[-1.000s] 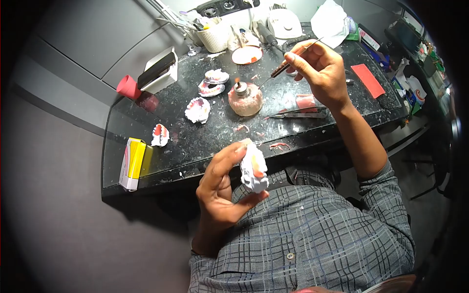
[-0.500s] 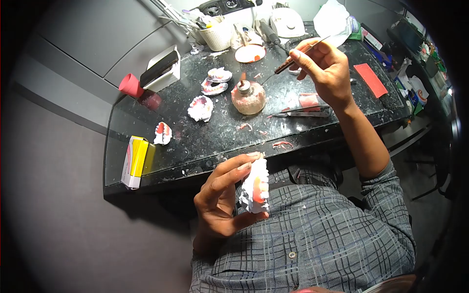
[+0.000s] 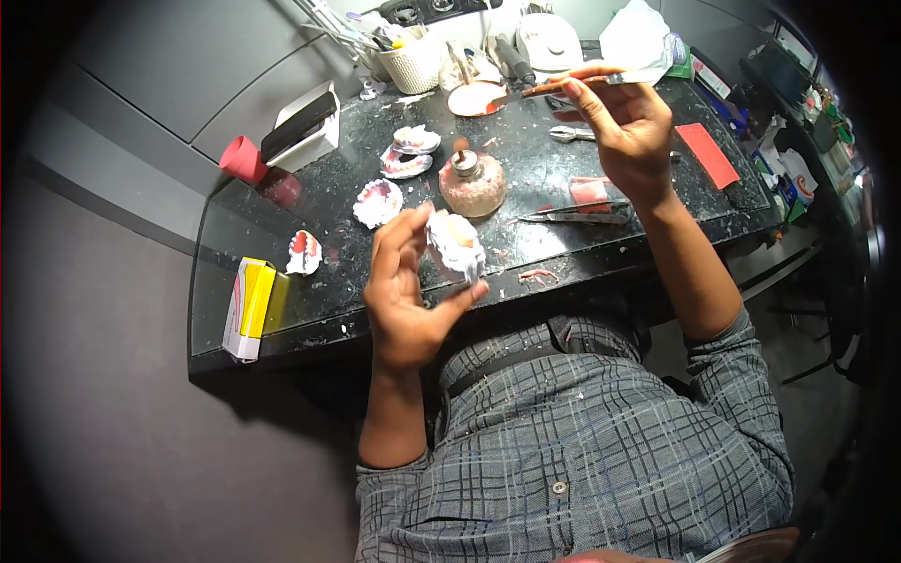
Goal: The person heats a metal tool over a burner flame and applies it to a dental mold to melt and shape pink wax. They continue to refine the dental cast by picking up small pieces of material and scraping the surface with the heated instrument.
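Observation:
My left hand (image 3: pixel 404 296) is closed around a white plaster dental cast (image 3: pixel 457 249) with pink wax and teeth on it, gripped between thumb and fingers above the desk's front edge. In my right hand (image 3: pixel 631 131) is a wax knife (image 3: pixel 577 84) with a brown handle, pinched and held roughly level over the back of the desk. Below and left of the knife stands a round glass spirit lamp (image 3: pixel 474 190) with a metal collar and a wick. Further casts stand left of it: a pair (image 3: pixel 410 153), an upturned one (image 3: pixel 377 204) and a small one (image 3: pixel 303 253).
On the black desk (image 3: pixel 366 300) lie tweezers (image 3: pixel 577 219), a pink wax piece (image 3: pixel 589 190), a red wax sheet (image 3: pixel 708 156) and wax scraps (image 3: pixel 539 276). A yellow-and-white box (image 3: pixel 250 310), pink cup (image 3: pixel 243 159) and tool holder (image 3: pixel 410 68) stand around the left and back.
My left hand has moved up and forward with the cast, now over the desk edge, and the cast has turned. My right hand has raised the knife's tip away from the lamp.

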